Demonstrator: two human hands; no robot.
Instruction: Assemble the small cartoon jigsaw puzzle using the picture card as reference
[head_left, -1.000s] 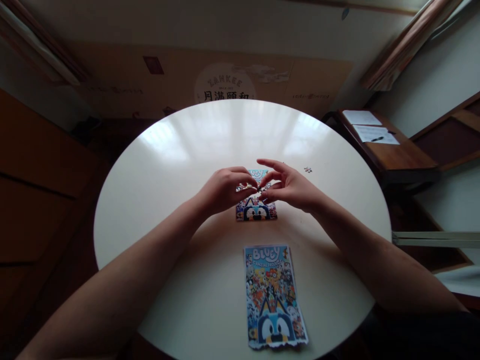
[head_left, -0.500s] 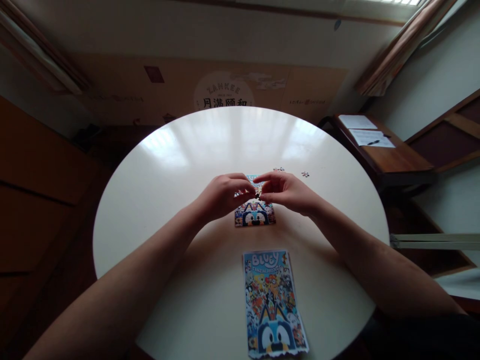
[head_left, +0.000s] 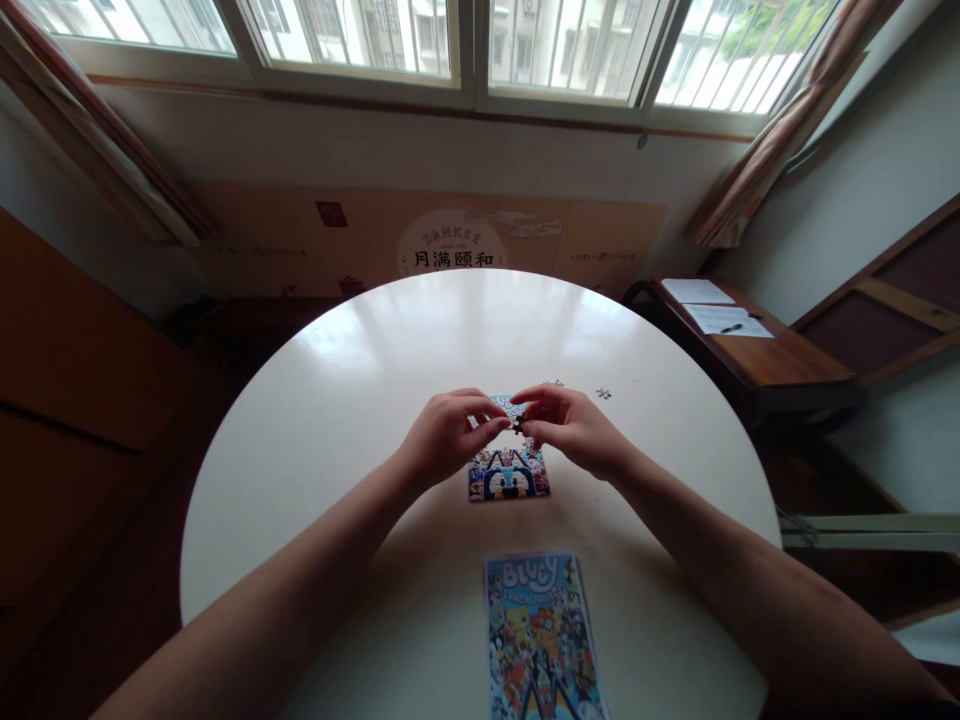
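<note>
A small dark puzzle piece (head_left: 519,424) is pinched in the fingertips of my right hand (head_left: 576,430), above the middle of a colourful puzzle (head_left: 510,481). My left hand (head_left: 455,432) comes in from the other side, its thumb and fingers drawn together close to the piece; whether they grip it too is too small to tell. Both hands cover parts of the puzzle, whose lower part shows a blue dog face. Nearer to me lies a printed Bluey picture sheet (head_left: 541,630), cut off by the frame's lower edge.
Loose puzzle pieces (head_left: 603,393) lie behind my right hand on the round white table (head_left: 300,500). A wooden side table (head_left: 780,358) with papers (head_left: 697,291) and a pen stands at the right. Windows and curtains are beyond.
The view has tilted up, so the windows show and the table sits lower in the picture. My hands remain together over the puzzle, and the dark piece shows more clearly between them.
</note>
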